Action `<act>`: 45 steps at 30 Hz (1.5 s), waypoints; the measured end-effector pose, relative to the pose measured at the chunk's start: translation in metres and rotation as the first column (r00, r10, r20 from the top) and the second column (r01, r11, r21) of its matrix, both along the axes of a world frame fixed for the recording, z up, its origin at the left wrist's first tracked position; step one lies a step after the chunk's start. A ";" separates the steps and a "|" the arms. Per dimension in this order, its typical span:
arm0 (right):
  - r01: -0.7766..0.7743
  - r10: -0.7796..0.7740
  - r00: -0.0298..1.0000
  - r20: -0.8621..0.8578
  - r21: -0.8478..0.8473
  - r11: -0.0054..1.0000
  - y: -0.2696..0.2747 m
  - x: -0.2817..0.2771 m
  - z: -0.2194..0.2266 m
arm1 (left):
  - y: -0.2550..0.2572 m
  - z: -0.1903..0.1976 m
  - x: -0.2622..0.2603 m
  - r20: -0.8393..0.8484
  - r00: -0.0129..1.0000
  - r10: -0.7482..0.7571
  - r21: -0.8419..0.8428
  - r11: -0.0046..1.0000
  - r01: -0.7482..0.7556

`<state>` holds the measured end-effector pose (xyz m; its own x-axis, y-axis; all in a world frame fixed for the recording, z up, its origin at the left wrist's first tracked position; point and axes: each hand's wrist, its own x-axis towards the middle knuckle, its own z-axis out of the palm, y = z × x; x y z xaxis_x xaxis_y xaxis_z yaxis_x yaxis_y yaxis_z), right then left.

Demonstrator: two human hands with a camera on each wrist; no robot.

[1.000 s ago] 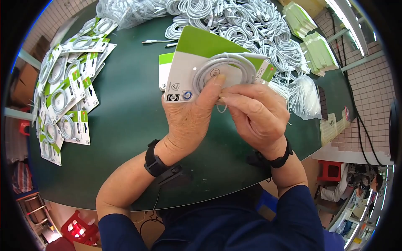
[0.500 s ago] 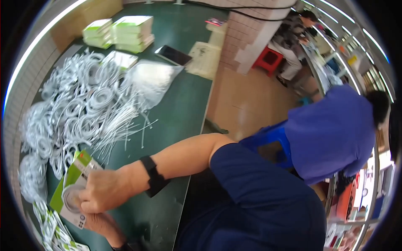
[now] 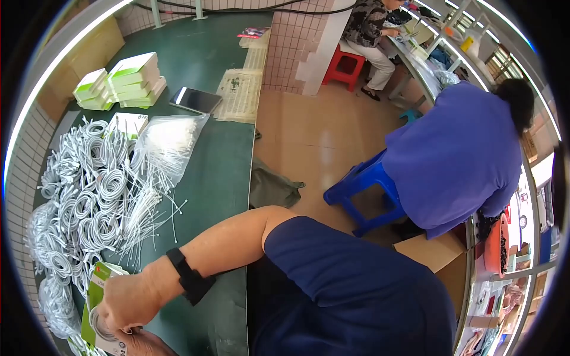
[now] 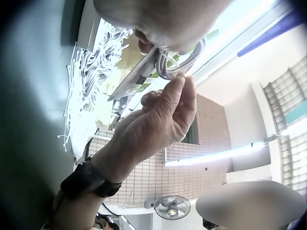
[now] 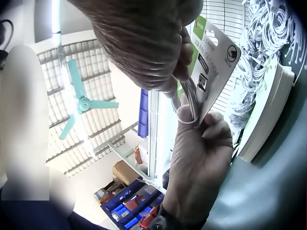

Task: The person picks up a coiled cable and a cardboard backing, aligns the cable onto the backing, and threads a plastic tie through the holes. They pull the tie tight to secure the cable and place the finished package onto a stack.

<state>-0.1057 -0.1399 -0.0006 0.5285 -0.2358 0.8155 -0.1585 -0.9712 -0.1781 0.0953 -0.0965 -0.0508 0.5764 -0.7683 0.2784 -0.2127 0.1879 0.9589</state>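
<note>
In the head view a green-and-white packaging card (image 3: 91, 296) is at the lower left, with a coiled grey-white cable (image 3: 100, 323) against its face. My left hand (image 3: 147, 345), mostly cut off by the bottom edge, holds card and coil together, its thumb on the coil in the right wrist view. Close over them, my right hand (image 3: 127, 299) has its fingertips pinched together at the coil. A thin white cable tie (image 5: 178, 116) loops round the cable there. The right wrist view also shows the card's printed front (image 5: 216, 60) tilted upright.
Beyond the hands lies a heap of coiled cables (image 3: 83, 196), with loose white ties (image 3: 142, 216) and a bag of ties (image 3: 172, 139) beside it. Stacked cards (image 3: 133, 77), a phone (image 3: 195, 99) and a paper sheet (image 3: 236, 95) lie farther back. A person (image 3: 451, 160) sits to the right.
The head view has swung far to the right, so hands and card have shifted to the lower left of it. The left hand keeps hold of the card and coil; the right stays at the coil.
</note>
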 end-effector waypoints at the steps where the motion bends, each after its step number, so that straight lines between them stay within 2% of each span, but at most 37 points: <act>1: -0.067 0.070 0.993 0.093 -0.035 0.997 -0.008 -0.004 0.002 | 0.009 -0.003 0.006 -0.021 0.999 -0.025 0.014 1.000 0.025; 3: 0.052 -0.025 0.956 0.293 -0.086 0.995 -0.028 -0.020 0.025 | 0.024 0.005 -0.009 -0.031 0.999 -0.025 -0.027 0.999 0.024; 5: -0.112 -0.048 0.745 0.665 0.195 0.974 -0.050 -0.034 0.039 | 0.030 0.024 -0.038 -0.086 0.996 -0.022 -0.132 0.991 0.010; 6: -0.227 -0.086 0.770 0.632 0.397 0.889 -0.055 -0.042 0.038 | 0.033 0.026 -0.041 -0.114 0.992 -0.051 -0.165 0.986 0.031; 7: -0.322 -0.112 0.799 0.590 0.577 0.750 -0.059 -0.050 0.033 | 0.036 0.027 -0.044 -0.142 0.987 -0.080 -0.197 0.979 0.051; 8: -0.391 -0.123 0.830 0.543 0.726 0.566 -0.061 -0.057 0.027 | 0.039 0.026 -0.045 -0.146 0.982 -0.120 -0.208 0.974 0.088; 10: -0.401 0.132 0.914 0.383 0.802 0.444 -0.058 -0.050 0.008 | 0.044 0.023 -0.044 -0.071 0.984 -0.165 -0.210 0.967 0.147; 11: -0.388 0.267 0.915 0.301 0.839 0.381 -0.056 -0.042 -0.003 | 0.046 0.020 -0.042 0.009 0.985 -0.170 -0.198 0.966 0.168; 13: -0.580 0.530 0.783 0.324 0.688 0.437 -0.057 -0.024 -0.029 | 0.049 0.015 -0.040 0.092 0.982 -0.168 -0.185 0.966 0.182; 15: -0.664 0.602 0.655 0.456 0.728 0.172 -0.051 -0.016 -0.035 | 0.049 0.011 -0.038 0.088 0.983 -0.161 -0.180 0.968 0.174; 16: -0.625 0.513 0.629 0.584 0.773 -0.114 -0.046 -0.015 -0.030 | 0.050 0.010 -0.037 0.082 0.984 -0.157 -0.174 0.970 0.169; 18: -0.594 0.345 0.581 0.737 0.674 -0.440 -0.037 -0.016 -0.029 | 0.051 0.010 -0.036 0.060 0.986 -0.153 -0.158 0.974 0.161; 19: -0.627 0.299 0.538 0.788 0.611 -0.484 -0.033 -0.016 -0.031 | 0.050 0.010 -0.035 0.054 0.987 -0.152 -0.152 0.975 0.159; 21: -0.630 0.199 0.562 0.802 0.572 -0.525 -0.028 -0.019 -0.031 | 0.049 0.008 -0.034 0.056 0.987 -0.153 -0.157 0.974 0.160; 22: -0.604 0.147 0.629 0.764 0.598 -0.527 -0.026 -0.021 -0.030 | 0.048 0.007 -0.033 0.057 0.986 -0.154 -0.161 0.974 0.161; 25: -0.548 0.131 0.697 0.705 0.641 -0.537 -0.034 -0.022 -0.045 | 0.045 0.001 -0.031 0.062 0.983 -0.173 -0.197 0.963 0.182; 27: -0.614 0.222 0.648 0.729 0.672 -0.415 -0.032 -0.029 -0.055 | 0.045 0.000 -0.033 0.023 0.976 -0.216 -0.229 0.949 0.215; 29: -0.754 0.387 0.542 0.745 0.635 -0.167 -0.022 -0.046 -0.059 | 0.046 0.000 -0.042 -0.096 0.961 -0.261 -0.250 0.940 0.231; 31: -0.717 0.576 0.577 0.579 0.697 0.018 -0.043 -0.036 -0.065 | 0.055 -0.012 -0.032 0.236 0.953 -0.191 -0.139 0.964 0.228; 32: -0.674 0.671 0.595 0.441 0.729 0.119 -0.061 -0.017 -0.070 | 0.063 -0.016 -0.023 0.498 0.853 -0.159 -0.061 0.974 0.217; 33: -0.641 0.723 0.601 0.341 0.746 0.181 -0.070 -0.002 -0.074 | 0.071 -0.020 -0.013 0.718 0.688 -0.106 -0.026 0.984 0.178; 34: -0.623 0.742 0.598 0.303 0.759 0.192 -0.070 0.012 -0.075 | 0.073 -0.014 -0.019 0.731 0.675 -0.099 0.003 0.990 0.142; 35: -0.607 0.741 0.614 0.273 0.763 0.222 -0.073 0.010 -0.076 | 0.073 0.002 -0.036 0.614 0.778 -0.134 0.030 0.989 0.146; 36: -0.560 0.685 0.660 0.309 0.810 0.175 -0.064 -0.002 -0.070 | 0.071 0.019 -0.056 0.324 0.928 -0.184 0.031 0.982 0.184; 37: -0.508 0.628 0.697 0.346 0.856 0.093 -0.057 -0.012 -0.066 | 0.068 0.032 -0.073 0.028 0.981 -0.193 -0.006 0.981 0.193; 38: -0.467 0.573 0.724 0.384 0.884 -0.002 -0.050 -0.025 -0.060 | 0.067 0.043 -0.084 -0.139 0.972 -0.188 -0.030 0.982 0.185; 40: -0.421 0.483 0.751 0.451 0.890 -0.176 -0.038 -0.049 -0.052 | 0.062 0.050 -0.100 -0.297 0.930 -0.217 -0.067 0.976 0.207; 42: -0.412 0.394 0.765 0.509 0.858 -0.307 -0.032 -0.069 -0.050 | 0.061 0.058 -0.104 -0.462 0.848 -0.258 -0.094 0.966 0.242; 44: -0.410 0.334 0.775 0.537 0.829 -0.381 -0.027 -0.080 -0.061 | 0.059 0.061 -0.101 -0.494 0.833 -0.250 -0.051 0.965 0.259; 45: -0.399 0.329 0.786 0.524 0.836 -0.376 -0.024 -0.082 -0.074 | 0.059 0.061 -0.100 -0.511 0.822 -0.252 -0.033 0.961 0.275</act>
<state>-0.1877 -0.1641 -0.0748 0.8945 -0.4438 -0.0545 0.1793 0.4677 -0.8655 -0.0047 -0.0377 0.0107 0.4016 -0.9153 -0.0303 0.3557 0.1254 0.9262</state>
